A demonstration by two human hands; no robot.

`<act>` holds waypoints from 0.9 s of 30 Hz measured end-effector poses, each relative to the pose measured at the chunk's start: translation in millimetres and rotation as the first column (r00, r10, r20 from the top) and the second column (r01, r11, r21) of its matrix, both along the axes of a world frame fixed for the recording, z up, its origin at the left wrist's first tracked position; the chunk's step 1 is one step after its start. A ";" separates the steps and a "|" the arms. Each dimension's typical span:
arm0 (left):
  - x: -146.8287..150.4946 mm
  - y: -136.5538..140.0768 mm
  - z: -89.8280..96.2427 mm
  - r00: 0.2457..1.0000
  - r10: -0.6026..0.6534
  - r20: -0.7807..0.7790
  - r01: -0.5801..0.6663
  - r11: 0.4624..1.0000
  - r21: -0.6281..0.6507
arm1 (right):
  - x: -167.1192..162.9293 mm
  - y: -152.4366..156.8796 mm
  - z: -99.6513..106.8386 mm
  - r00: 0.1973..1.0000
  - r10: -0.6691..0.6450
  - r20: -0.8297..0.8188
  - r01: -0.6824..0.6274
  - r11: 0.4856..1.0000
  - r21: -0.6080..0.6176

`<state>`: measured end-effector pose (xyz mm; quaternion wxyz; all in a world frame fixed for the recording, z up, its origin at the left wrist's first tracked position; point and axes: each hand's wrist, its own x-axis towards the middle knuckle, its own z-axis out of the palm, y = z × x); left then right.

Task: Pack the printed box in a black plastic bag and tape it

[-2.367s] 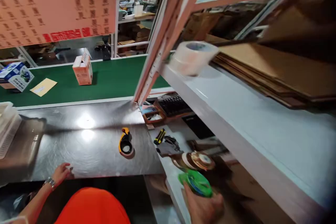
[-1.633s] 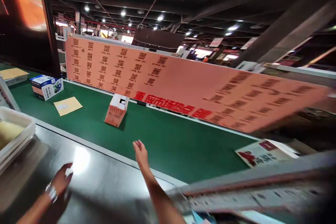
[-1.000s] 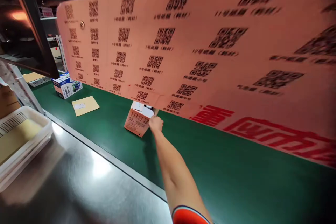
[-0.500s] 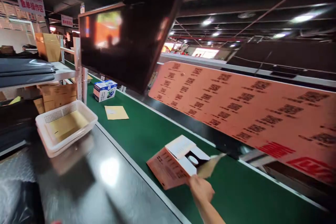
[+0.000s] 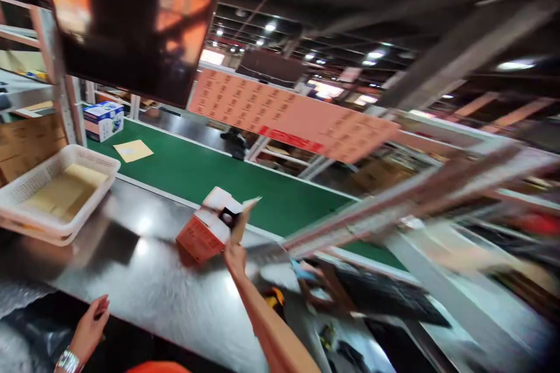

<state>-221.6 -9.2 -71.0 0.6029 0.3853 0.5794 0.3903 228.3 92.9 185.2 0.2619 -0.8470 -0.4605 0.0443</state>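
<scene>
Head view: the right hand [image 5: 235, 255] pinches the open flap of an orange cardboard carton [image 5: 205, 233], tilted on the glossy steel worktable [image 5: 157, 285] just beyond the fingers. The left hand [image 5: 90, 326], fingers loosely spread and holding nothing, rests at the table's near edge.

Dim hall, ceiling lamps, heavy motion blur

There is one camera, worn on the person's head. It looks forward and down, tilted, from close above the shiny worktop [image 5: 166, 285]. The green belt [image 5: 245, 186] lies just behind the worktop.
</scene>
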 end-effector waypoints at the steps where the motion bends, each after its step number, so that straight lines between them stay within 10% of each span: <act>1: -0.6 5.8 1.6 0.999 -0.051 -0.009 0.051 0.998 0.029 | -10.0 -16.1 -10.9 1.000 -0.005 -0.020 0.005 1.000 -0.007; 8: 55.6 50.9 78.1 0.927 -0.322 -0.194 0.373 0.848 0.376 | -89.5 -95.5 -81.3 0.983 0.178 -0.043 -0.168 0.970 0.177; 14: 129.9 54.6 201.6 0.852 -0.170 -0.495 0.524 0.257 0.812 | -92.2 -100.1 -102.8 0.932 0.260 0.252 -0.328 0.901 0.285; 18: 189.8 51.8 244.9 0.797 -0.045 -0.603 0.604 0.013 0.797 | -77.2 -102.3 -107.5 0.901 0.271 0.339 -0.379 0.872 0.309; 20: 222.3 55.4 244.6 0.741 0.082 -0.667 0.667 0.025 0.745 | -66.8 -109.3 -105.9 0.879 0.324 0.349 -0.437 0.839 0.323; 24: 274.7 64.1 225.0 0.482 0.257 -0.838 0.765 0.343 0.546 | -26.5 -124.5 -81.5 0.780 0.542 0.312 -0.624 0.710 0.326; 27: 294.5 63.1 213.2 0.292 0.273 -0.917 0.786 0.479 0.392 | 30.4 -115.2 -47.5 0.774 0.582 0.248 -0.626 0.651 0.428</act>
